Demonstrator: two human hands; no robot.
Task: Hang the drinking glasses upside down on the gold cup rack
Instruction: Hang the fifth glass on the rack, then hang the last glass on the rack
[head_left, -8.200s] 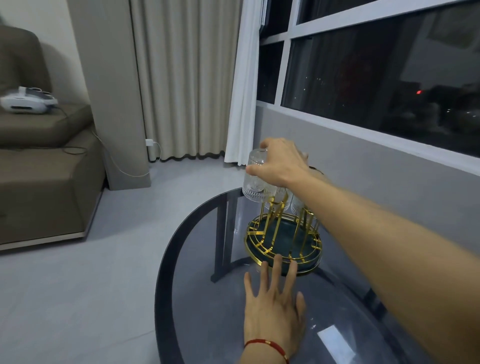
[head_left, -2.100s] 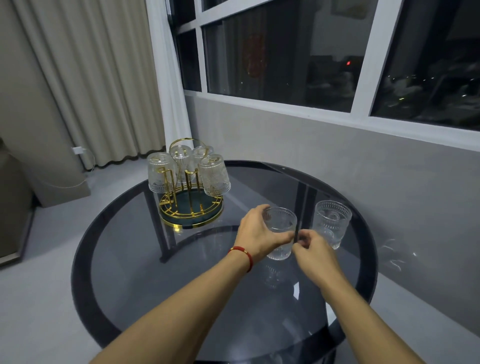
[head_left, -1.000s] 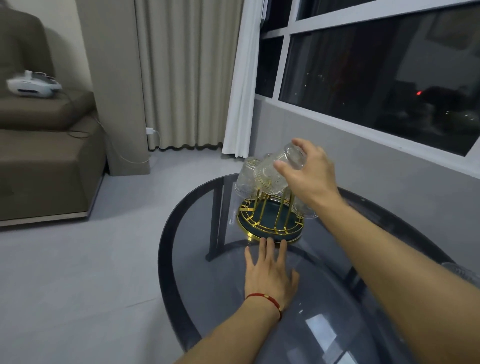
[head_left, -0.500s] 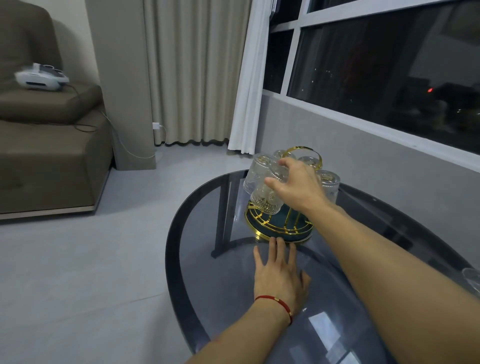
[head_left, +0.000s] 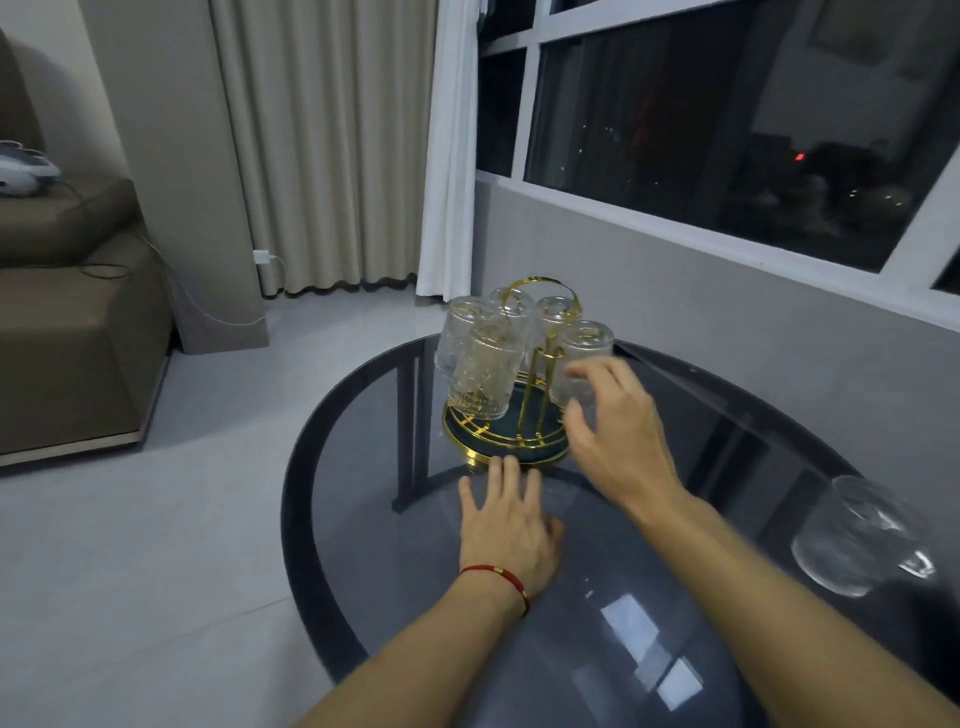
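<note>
The gold cup rack (head_left: 511, 441) with a dark green base stands on the round dark glass table (head_left: 363, 467). Several textured drinking glasses hang upside down on its pegs; the nearest one (head_left: 485, 371) is at the front left. My right hand (head_left: 618, 431) hovers open just right of the rack, fingers spread, holding nothing. In front of the rack's base, my left hand (head_left: 506, 525), with a red string on its wrist, lies flat on the table. One more glass (head_left: 862, 535) stands upright on the table at the far right.
A brown sofa (head_left: 67, 332) with a white device (head_left: 23, 169) is at the left. Beige curtains (head_left: 322, 140) and a dark window (head_left: 727, 104) lie behind the table. The grey wall runs close along the table's right side.
My right hand has let go of the glass, which now hangs on the rack's front-left peg, and has drawn back to the right. The left hand stays flat on the table.
</note>
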